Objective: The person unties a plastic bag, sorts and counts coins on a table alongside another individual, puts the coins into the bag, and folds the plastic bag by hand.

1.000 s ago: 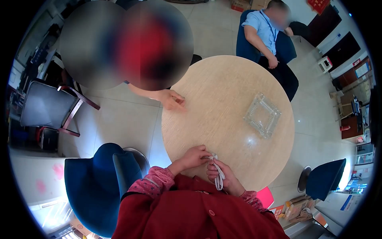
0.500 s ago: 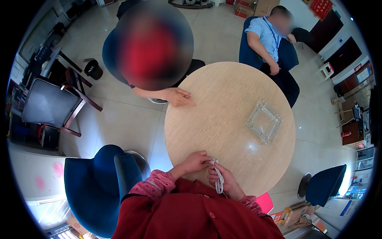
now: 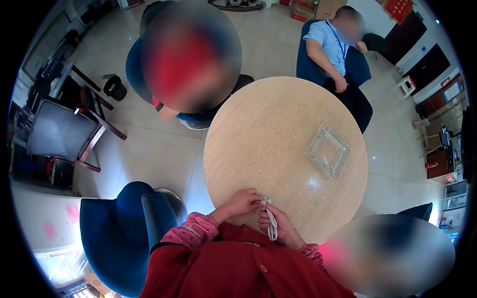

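Note:
At the near edge of the round wooden table (image 3: 258, 144), my left hand (image 3: 243, 202) pinches one end of a looped white cord (image 3: 272, 226). Close beside it on the right, my right hand (image 3: 280, 223) has its fingers wrapped round the same cord, and the loops hang down below the fist. Both hands nearly touch each other. Farther off on the table's right half lies a square clear glass ashtray (image 3: 328, 151), apart from both hands.
A person in a light blue shirt (image 3: 328, 42) sits at the far right; another, blurred and in red (image 3: 189, 64), sits at the far left. Blue chairs (image 3: 124, 233) and a dark armchair (image 3: 62, 126) stand around. A blurred patch covers the lower right.
The person in red has drawn a hand back off the table's left edge. The view has shifted slightly. A blurred patch has appeared at the lower right. My hands keep the same hold.

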Demonstrator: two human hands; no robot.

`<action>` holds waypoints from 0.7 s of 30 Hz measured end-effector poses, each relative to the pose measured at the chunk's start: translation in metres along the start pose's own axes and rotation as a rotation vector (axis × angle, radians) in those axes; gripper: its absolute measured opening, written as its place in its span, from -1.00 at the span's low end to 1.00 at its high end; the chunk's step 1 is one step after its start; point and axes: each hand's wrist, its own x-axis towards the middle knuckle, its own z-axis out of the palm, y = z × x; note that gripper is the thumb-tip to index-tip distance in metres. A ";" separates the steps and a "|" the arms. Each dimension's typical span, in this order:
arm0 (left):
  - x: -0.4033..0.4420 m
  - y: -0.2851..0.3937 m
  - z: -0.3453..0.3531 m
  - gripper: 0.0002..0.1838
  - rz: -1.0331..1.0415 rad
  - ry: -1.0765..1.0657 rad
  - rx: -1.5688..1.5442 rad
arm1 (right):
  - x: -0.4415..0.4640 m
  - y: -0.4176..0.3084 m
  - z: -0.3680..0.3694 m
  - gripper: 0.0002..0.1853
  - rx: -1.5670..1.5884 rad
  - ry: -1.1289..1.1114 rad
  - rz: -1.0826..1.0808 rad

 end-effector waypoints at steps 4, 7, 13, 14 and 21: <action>-0.001 -0.001 0.003 -0.78 -0.007 0.000 -0.003 | -0.002 0.001 0.000 -0.75 0.006 -0.007 0.000; -0.001 0.000 0.002 -0.78 -0.005 -0.002 -0.014 | -0.001 0.001 -0.001 -0.76 0.005 -0.017 -0.003; -0.002 0.000 0.003 -0.77 -0.031 -0.035 0.015 | -0.001 0.006 -0.004 -0.76 0.000 0.004 -0.017; -0.002 -0.003 0.004 -0.77 -0.027 -0.046 0.013 | 0.000 0.006 -0.004 -0.77 -0.005 -0.014 -0.011; -0.004 -0.017 0.007 -0.73 0.059 -0.083 0.015 | 0.003 0.016 0.023 -0.79 -0.226 -0.045 -0.124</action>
